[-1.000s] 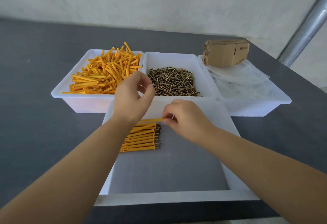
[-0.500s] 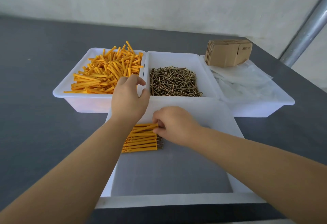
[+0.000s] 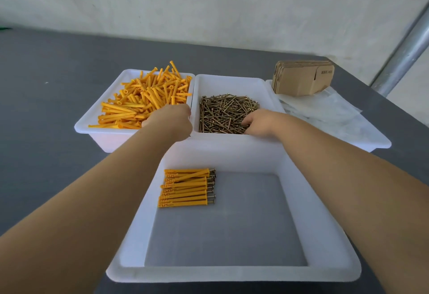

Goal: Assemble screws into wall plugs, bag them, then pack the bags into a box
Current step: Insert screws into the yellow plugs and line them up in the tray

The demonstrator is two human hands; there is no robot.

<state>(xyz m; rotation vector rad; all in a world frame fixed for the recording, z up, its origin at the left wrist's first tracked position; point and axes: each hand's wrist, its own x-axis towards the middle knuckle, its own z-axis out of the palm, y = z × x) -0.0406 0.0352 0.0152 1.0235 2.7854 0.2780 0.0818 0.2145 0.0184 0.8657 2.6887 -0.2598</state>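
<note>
Loose yellow wall plugs (image 3: 144,101) fill the far-left white tray (image 3: 92,129). My left hand (image 3: 169,119) reaches into that tray's near right corner, its fingers curled down out of sight among the plugs. Brass screws (image 3: 225,110) lie heaped in the middle tray (image 3: 229,80). My right hand (image 3: 260,123) is in the screw tray's near right corner with its fingertips down on the screws. A row of several assembled plugs with screws (image 3: 185,187) lies in the near tray (image 3: 232,272), at its far left.
Clear plastic bags (image 3: 325,110) lie in the right-hand tray (image 3: 380,140), and a stack of flat cardboard boxes (image 3: 301,77) sits at its far end. A metal pole (image 3: 404,50) rises at the table's right corner. Dark tabletop surrounds the trays.
My right hand has left the row of assembled plugs and moved forward into the screw tray. My left hand has moved forward and down into the plug tray.
</note>
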